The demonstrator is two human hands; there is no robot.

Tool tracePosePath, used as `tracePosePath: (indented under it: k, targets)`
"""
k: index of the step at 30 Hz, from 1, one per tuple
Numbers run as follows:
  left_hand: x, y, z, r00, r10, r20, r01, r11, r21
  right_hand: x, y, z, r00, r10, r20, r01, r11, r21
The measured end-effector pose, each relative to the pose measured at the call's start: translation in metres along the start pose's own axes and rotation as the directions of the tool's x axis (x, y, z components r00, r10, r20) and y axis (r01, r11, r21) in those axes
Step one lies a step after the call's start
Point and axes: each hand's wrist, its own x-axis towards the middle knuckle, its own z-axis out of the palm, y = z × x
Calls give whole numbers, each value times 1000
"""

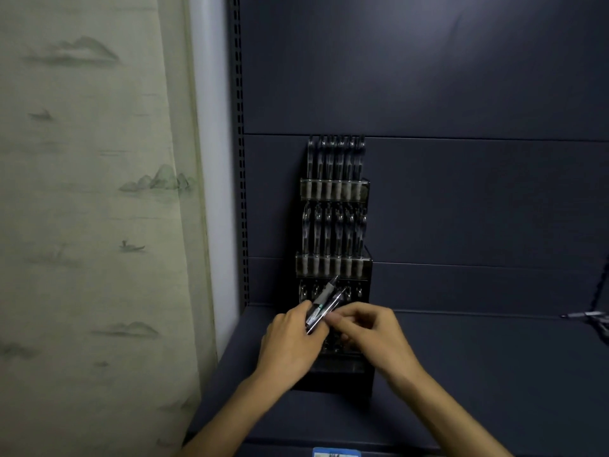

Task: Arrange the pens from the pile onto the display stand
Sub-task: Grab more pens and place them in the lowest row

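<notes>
A black tiered display stand [365, 377] stands on the dark shelf against the back panel. Its top row [334, 163] and middle row [333, 235] are filled with several pens standing upright. The lowest row, partly hidden by my hands, holds some pens too. My left hand [290, 338] grips a small bundle of pens [324, 305] that points up and to the right in front of the lowest row. My right hand [369, 328] has its fingertips curled against the lower end of that bundle, pinching a pen there.
A pale curtain [92, 225] with mountain prints hangs at the left beside a perforated shelf upright [242, 159]. Loose pens [593, 316] lie at the far right of the shelf. A blue label [336, 452] sits on the shelf's front edge.
</notes>
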Motion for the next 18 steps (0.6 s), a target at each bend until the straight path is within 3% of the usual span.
tracePosePath:
  k: [5,11,15,18]
  targets:
    - [-4,8,2,1000,15,9,-15,1000,-4,-4,0,2,999,12,39,-20,978,207]
    - [-6,10,6,999,20,41,-20,1000,-1,-8,4,2,996,68,61,-81,965,249]
    - [-5,10,6,1000,6,27,-6,1000,-3,-2,4,-3,989,139,-40,-112,910,400]
    - [-5,4,1,1000,-14,-6,14,1000,26,10,5,-19,971,116,-209,-9,892,452]
